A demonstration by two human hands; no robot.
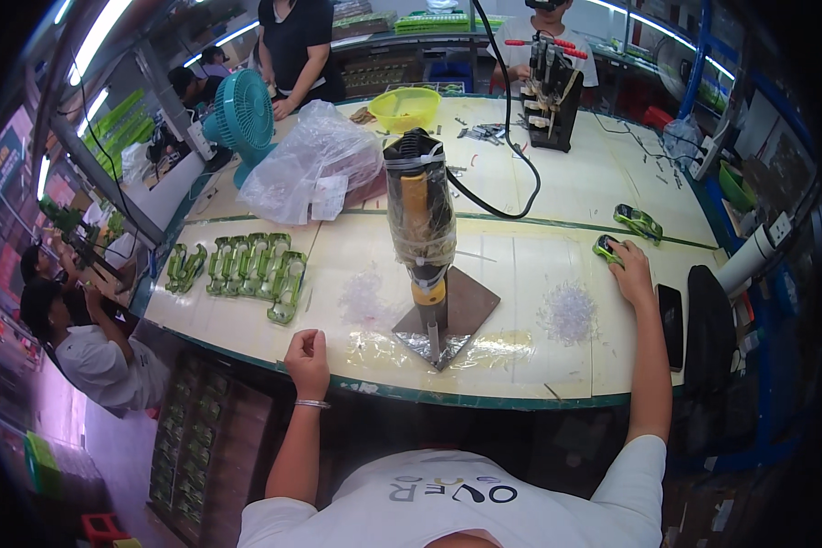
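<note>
At the right of the table, my right hand (628,272) has its fingers closed on a small green toy car (603,247), partly hidden under them. A second green toy car (638,223) lies just beyond it. My left hand (308,362) is curled closed at the table's front edge, and whether anything small is in its fingers is hidden. Left of centre, several green plastic car shells (251,265) lie in a row. Between my hands a yellow and black power tool (417,215), wrapped in clear plastic, stands upright over a square metal plate (467,301).
Small clear pieces form a pile (571,312) right of the plate. A phone (669,327) lies near the right edge. Behind are a plastic bag (315,164), a teal fan (244,114), a yellow basket (404,109) and a black press (553,105), with co-workers beyond.
</note>
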